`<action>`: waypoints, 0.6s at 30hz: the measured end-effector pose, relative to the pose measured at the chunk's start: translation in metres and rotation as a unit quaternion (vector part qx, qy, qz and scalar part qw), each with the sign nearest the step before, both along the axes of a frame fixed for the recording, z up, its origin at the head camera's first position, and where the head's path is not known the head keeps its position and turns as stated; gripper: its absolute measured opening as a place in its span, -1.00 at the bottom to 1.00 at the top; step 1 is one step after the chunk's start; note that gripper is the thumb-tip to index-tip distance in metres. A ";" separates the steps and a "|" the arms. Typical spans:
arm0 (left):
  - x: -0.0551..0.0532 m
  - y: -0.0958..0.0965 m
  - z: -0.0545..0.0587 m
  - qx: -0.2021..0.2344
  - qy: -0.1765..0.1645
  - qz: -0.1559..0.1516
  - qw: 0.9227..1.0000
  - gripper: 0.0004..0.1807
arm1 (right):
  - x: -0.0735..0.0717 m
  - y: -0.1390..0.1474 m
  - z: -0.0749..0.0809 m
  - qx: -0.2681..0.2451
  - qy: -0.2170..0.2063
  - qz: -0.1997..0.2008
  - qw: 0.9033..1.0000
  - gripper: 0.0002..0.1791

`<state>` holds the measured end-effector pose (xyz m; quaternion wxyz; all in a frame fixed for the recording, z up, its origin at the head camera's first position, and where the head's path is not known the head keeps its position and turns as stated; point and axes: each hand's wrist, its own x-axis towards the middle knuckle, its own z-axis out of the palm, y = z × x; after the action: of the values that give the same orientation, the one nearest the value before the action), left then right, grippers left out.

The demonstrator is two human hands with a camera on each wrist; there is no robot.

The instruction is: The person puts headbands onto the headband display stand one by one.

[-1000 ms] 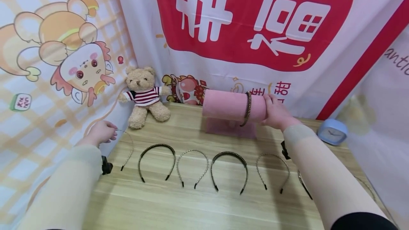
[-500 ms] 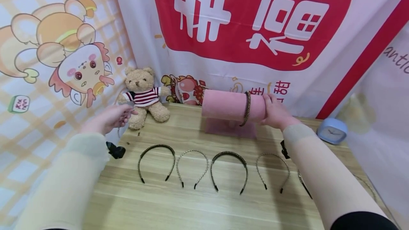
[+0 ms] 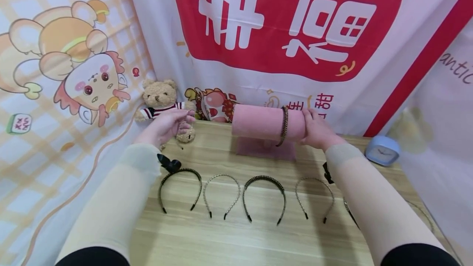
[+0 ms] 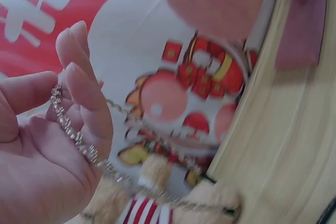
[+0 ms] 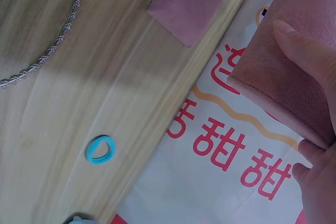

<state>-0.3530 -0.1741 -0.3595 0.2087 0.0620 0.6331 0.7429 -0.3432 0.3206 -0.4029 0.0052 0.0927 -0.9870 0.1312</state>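
Note:
My left hand [image 3: 168, 125] pinches a thin beaded headband [image 4: 79, 140] near the top of its arch, between thumb and fingers. In the left wrist view its black-tipped ends hang forward and down, overlapping the teddy bear [image 3: 160, 93]. At the back, my right hand [image 3: 318, 129] grips the right end of a pink padded headband stand [image 3: 256, 122], its thumb on the padded surface in the right wrist view. Round the stand's roll sits a dark braided headband [image 3: 284, 126].
Several headbands lie in a row along the wooden table, among them a dark one [image 3: 263, 177] and a thin light one [image 3: 221, 175]. A blue clock [image 3: 382, 150] stands at the right, and a teal ring-shaped band [image 5: 100, 149] lies on the wood. Printed cloths hang behind and beside.
My left hand has lifted the thin headband from the row's left end and carried it right, in front of the bear. The right hand stays on the stand.

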 end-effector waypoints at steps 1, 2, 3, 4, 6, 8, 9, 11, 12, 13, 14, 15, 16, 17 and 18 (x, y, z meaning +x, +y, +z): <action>-0.001 0.007 -0.001 0.006 -0.001 0.001 1.000 -0.55 | 0.000 0.000 0.000 0.001 0.000 0.000 1.000 0.33; -0.002 0.015 -0.002 0.007 -0.001 0.003 1.000 -0.55 | 0.000 0.001 -0.001 0.002 0.000 0.000 1.000 0.33; -0.003 0.023 -0.003 0.007 0.000 0.007 1.000 -0.54 | 0.000 0.001 -0.001 0.002 -0.002 -0.001 1.000 0.32; -0.005 0.031 -0.005 0.007 -0.001 0.014 1.000 -0.54 | -0.001 0.001 -0.001 0.002 -0.003 -0.001 1.000 0.32; -0.007 0.046 -0.008 0.013 -0.007 0.028 1.000 -0.53 | -0.001 0.001 -0.001 0.002 -0.005 -0.003 1.000 0.32; -0.010 0.059 -0.012 0.022 -0.015 0.044 0.999 -0.53 | -0.001 0.001 0.000 0.001 -0.006 -0.004 1.000 0.33; -0.011 0.065 -0.014 0.026 -0.018 0.052 0.998 -0.53 | -0.001 0.001 0.000 0.001 -0.006 -0.004 1.000 0.33; -0.013 0.076 -0.018 0.043 -0.025 0.066 0.997 -0.54 | 0.000 0.001 0.000 0.002 -0.005 -0.002 1.000 0.33; -0.014 0.081 -0.020 0.046 -0.024 0.070 0.996 -0.53 | 0.000 0.001 0.001 0.002 -0.004 -0.002 1.000 0.33; -0.014 0.086 -0.022 0.050 -0.021 0.072 0.996 -0.53 | 0.000 0.000 0.001 0.003 -0.003 -0.001 1.000 0.33; -0.015 0.091 -0.024 0.055 -0.020 0.075 0.995 -0.53 | 0.001 0.000 0.002 0.003 -0.003 -0.001 1.000 0.32; -0.016 0.095 -0.025 0.059 -0.017 0.076 0.995 -0.53 | 0.001 -0.001 0.002 0.004 -0.003 -0.002 1.000 0.32; -0.016 0.098 -0.027 0.063 -0.016 0.078 0.995 -0.53 | 0.002 -0.001 0.003 0.003 -0.003 -0.001 1.000 0.33; -0.017 0.101 -0.028 0.065 -0.014 0.079 0.995 -0.52 | 0.002 -0.002 0.004 0.002 -0.002 -0.001 1.000 0.33; -0.018 0.104 -0.028 0.066 -0.011 0.081 0.994 -0.52 | 0.003 -0.002 0.004 0.001 -0.001 0.000 1.000 0.33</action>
<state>-0.3711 -0.0699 -0.3878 0.1504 0.0157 0.5836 0.7978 -0.3406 0.3182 -0.3985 0.0041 0.0921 -0.9872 0.1301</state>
